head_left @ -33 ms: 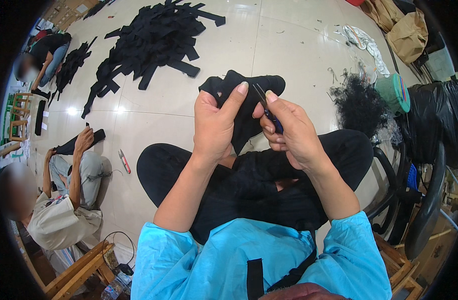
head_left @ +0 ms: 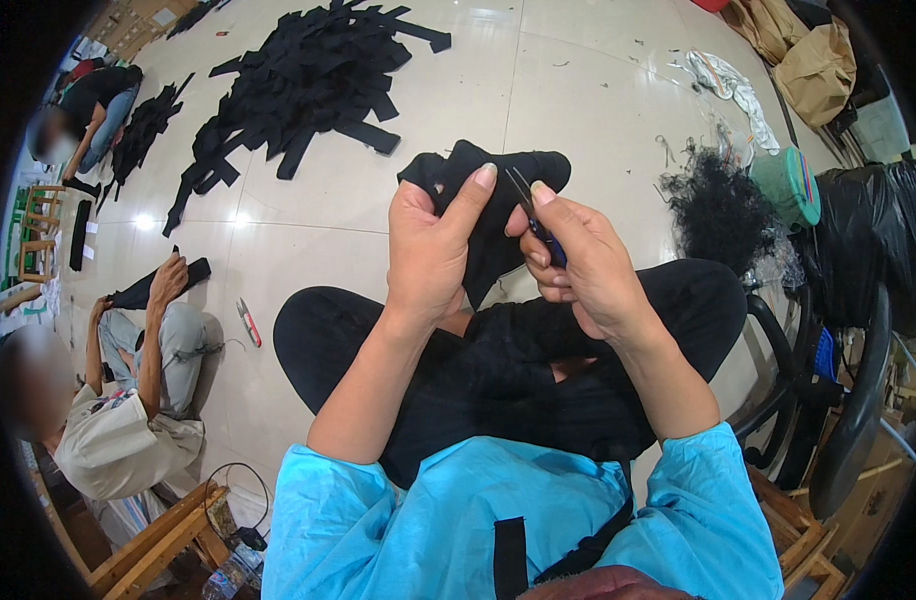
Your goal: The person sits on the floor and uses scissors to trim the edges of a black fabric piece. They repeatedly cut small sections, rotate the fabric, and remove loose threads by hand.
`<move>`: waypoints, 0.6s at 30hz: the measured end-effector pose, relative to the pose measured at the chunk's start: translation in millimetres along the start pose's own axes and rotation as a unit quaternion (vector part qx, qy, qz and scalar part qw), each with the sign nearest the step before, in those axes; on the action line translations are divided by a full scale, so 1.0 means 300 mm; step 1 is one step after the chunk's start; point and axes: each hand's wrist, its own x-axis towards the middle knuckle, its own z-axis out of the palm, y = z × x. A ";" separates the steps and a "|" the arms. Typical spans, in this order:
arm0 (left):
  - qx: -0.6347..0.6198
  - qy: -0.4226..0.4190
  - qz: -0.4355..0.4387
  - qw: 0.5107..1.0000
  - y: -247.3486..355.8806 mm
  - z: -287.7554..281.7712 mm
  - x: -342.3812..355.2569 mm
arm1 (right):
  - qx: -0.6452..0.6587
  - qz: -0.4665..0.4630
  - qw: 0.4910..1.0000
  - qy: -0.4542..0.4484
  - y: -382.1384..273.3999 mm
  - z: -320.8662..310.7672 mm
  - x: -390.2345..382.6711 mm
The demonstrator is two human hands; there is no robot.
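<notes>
My left hand [head_left: 428, 255] is closed on a piece of black fabric [head_left: 493, 250], its thumb pressing on the upper part. My right hand [head_left: 583, 260] grips small thread snips with a dark blue handle [head_left: 548, 240], their narrow blades pointing up and left over the fabric, close to my left thumb. The fabric hangs above my crossed legs [head_left: 328, 340] in black trousers. A second pair of snips with red handles [head_left: 250, 325] lies on the tiled floor [head_left: 238, 390] to my left.
A large heap of black strips [head_left: 303, 85] lies ahead-left. Two co-workers [head_left: 118, 450] [head_left: 98, 110] are at left with black pieces. At right sit a thread-scrap pile [head_left: 718, 215], green stool [head_left: 783, 190], brown bags [head_left: 813, 75], black bag [head_left: 868, 240] and chair parts. Wooden frames [head_left: 148, 540] stand lower left.
</notes>
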 end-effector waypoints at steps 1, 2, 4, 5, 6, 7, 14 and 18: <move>-0.001 0.005 0.002 1.000 -0.002 0.000 0.000 | 0.001 0.004 1.000 -0.002 -0.006 0.001 -0.003; -0.002 0.002 0.000 1.000 -0.001 0.000 0.000 | 0.002 0.008 1.000 -0.003 -0.009 0.002 -0.004; -0.005 -0.006 0.000 1.000 0.003 -0.001 0.006 | -0.004 0.004 1.000 -0.003 -0.009 0.002 0.001; -0.003 -0.001 0.002 1.000 0.001 -0.002 0.012 | -0.007 0.001 1.000 -0.003 -0.012 0.002 0.008; -0.002 0.004 0.004 1.000 -0.003 -0.004 0.020 | -0.011 -0.004 1.000 -0.008 -0.013 0.001 0.014; -0.001 0.009 0.004 1.000 -0.007 -0.005 0.022 | -0.014 -0.007 1.000 -0.011 -0.011 -0.003 0.016; 0.000 -0.021 0.002 1.000 0.004 0.000 0.023 | -0.014 -0.005 1.000 -0.001 -0.009 -0.002 0.020; 0.004 -0.016 0.003 1.000 -0.009 -0.002 0.024 | -0.011 -0.003 1.000 0.002 -0.005 -0.007 0.025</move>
